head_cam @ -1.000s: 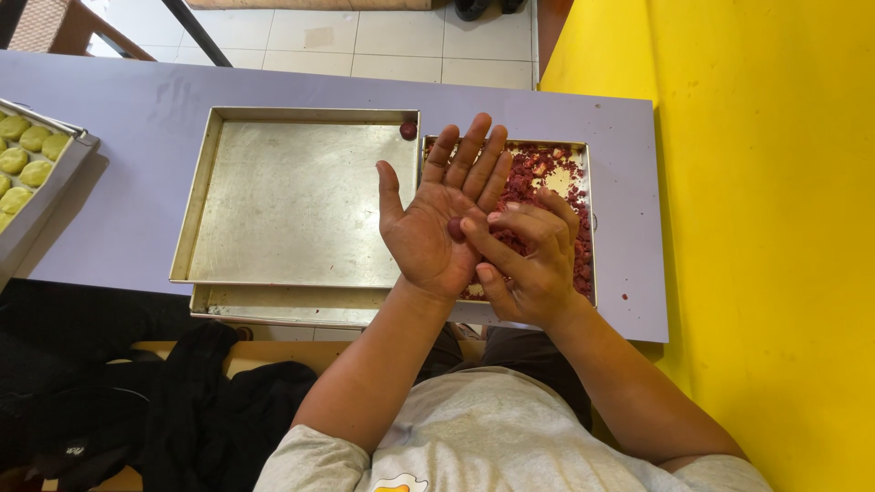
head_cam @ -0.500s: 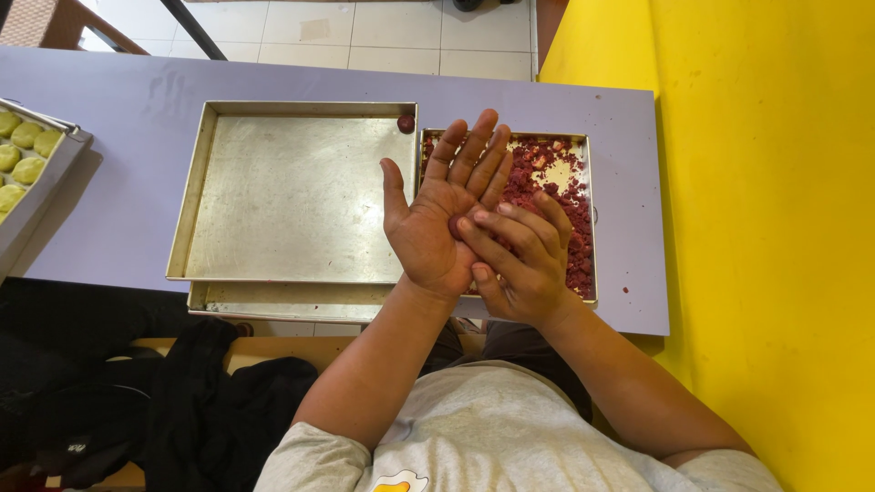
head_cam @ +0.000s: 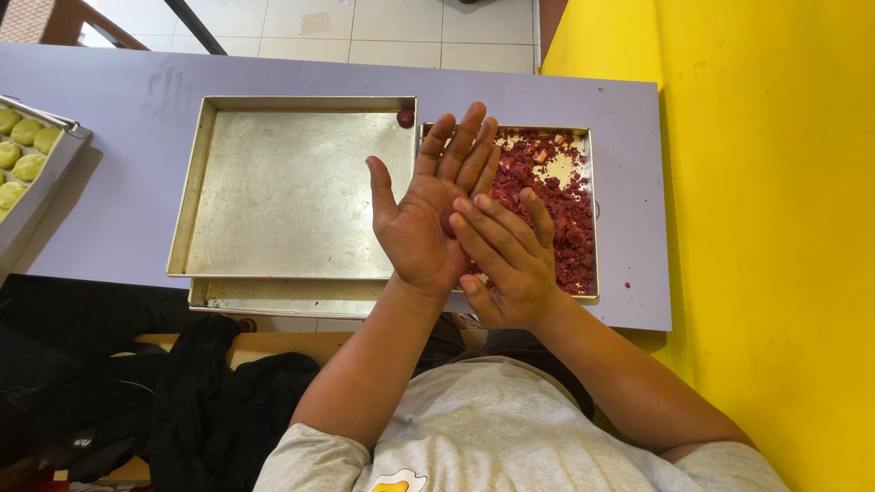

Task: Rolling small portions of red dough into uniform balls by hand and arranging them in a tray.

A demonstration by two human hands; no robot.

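Note:
My left hand (head_cam: 421, 214) is held up flat, fingers straight and pointing away from me. My right hand (head_cam: 507, 255) lies across its palm. A small lump of dark red dough (head_cam: 447, 224) just shows between the two palms. Both hands hover over the left part of a small metal tray (head_cam: 593, 210) holding dark red crumbly dough (head_cam: 556, 205). One dark red dough ball (head_cam: 406, 117) sits in the far right corner of a large shallow metal tray (head_cam: 273, 196).
The trays rest on a lilac table (head_cam: 137, 100), with another tray (head_cam: 273, 298) under the large one. At the left edge a tray (head_cam: 55, 173) holds yellow-green dough balls (head_cam: 25, 150). A yellow wall (head_cam: 766, 228) runs along the right. Dark clothing (head_cam: 182, 401) lies below the table.
My right hand has slid a little over the left palm, its fingers now lower and more across it. Both hands stay over the small tray.

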